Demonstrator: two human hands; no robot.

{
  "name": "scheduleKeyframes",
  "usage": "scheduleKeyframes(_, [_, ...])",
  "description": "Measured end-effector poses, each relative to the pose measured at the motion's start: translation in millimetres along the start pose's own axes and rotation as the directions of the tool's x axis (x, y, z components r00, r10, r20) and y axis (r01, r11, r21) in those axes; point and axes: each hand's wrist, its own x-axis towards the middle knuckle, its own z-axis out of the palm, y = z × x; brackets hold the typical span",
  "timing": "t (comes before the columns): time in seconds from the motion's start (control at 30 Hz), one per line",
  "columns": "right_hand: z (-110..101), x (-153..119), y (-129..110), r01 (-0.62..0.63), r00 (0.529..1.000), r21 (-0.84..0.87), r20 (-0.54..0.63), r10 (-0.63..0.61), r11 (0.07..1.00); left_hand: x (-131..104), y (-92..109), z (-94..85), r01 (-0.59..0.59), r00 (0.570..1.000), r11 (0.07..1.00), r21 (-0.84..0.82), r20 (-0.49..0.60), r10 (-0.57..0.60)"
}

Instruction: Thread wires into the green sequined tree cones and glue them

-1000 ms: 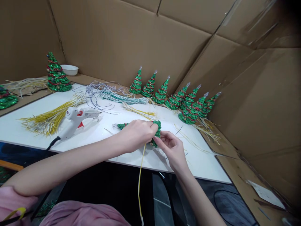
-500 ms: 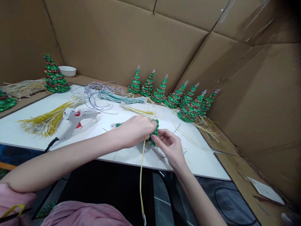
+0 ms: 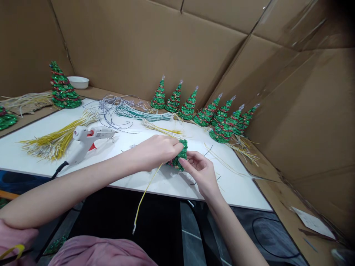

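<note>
A small green glittery Christmas tree point(image 3: 182, 157) lies on its side on the white tabletop, its base end towards the right. My right hand point(image 3: 202, 173) grips it near the base, thumb on the near side and fingers curled round behind. My left hand point(image 3: 159, 151) is closed, its fingertips against the tree, and covers most of it. From under the left hand trails a yellow wire point(image 3: 144, 194) with a pale end, hanging over the table's front edge. What lies between the left fingertips is hidden, but the wire runs into that hand.
A hot glue gun point(image 3: 87, 138) lies left of my hands beside a bundle of yellow wires point(image 3: 59, 138). Behind are green-white wires point(image 3: 144, 115) and several finished trees point(image 3: 190, 105). A larger tree point(image 3: 63, 88) and white bowl point(image 3: 79, 82) stand far left. Cardboard walls point(image 3: 133, 40) enclose the table.
My left hand has shifted slightly left, uncovering more of the tree. The wire's dangling end has swung left and risen. My right hand has stayed nearly still on the tree.
</note>
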Motion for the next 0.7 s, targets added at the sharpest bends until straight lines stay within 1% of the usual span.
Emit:
scheduleKeyframes(0.07, [-1,0,0,-0.001,1.0,-0.006,-0.009,0.001,1.0,2,2,-5.7,-0.017,0.999,1.0,0.025,0.047,0.016])
scheduleKeyframes(0.17, [-1,1,-1,-0.011,1.0,-0.011,-0.01,0.011,1.0,6,6,-13.5,-0.009,0.995,0.999,0.049,0.103,0.004])
scheduleKeyframes(0.33, [0,0,-2,-0.018,1.0,-0.007,-0.01,0.018,1.0,8,10,-15.1,0.016,0.993,0.998,0.066,0.115,-0.024])
scheduleKeyframes(0.47, [0,0,0,-0.011,1.0,0.001,-0.009,0.011,1.0,7,8,-10.3,0.045,0.995,0.999,0.022,0.083,-0.047])
scheduleKeyframes(0.7, [-1,0,-1,-0.015,1.0,-0.006,-0.006,0.015,1.0,1,10,2.8,0.092,0.995,0.996,-0.021,-0.043,-0.093])
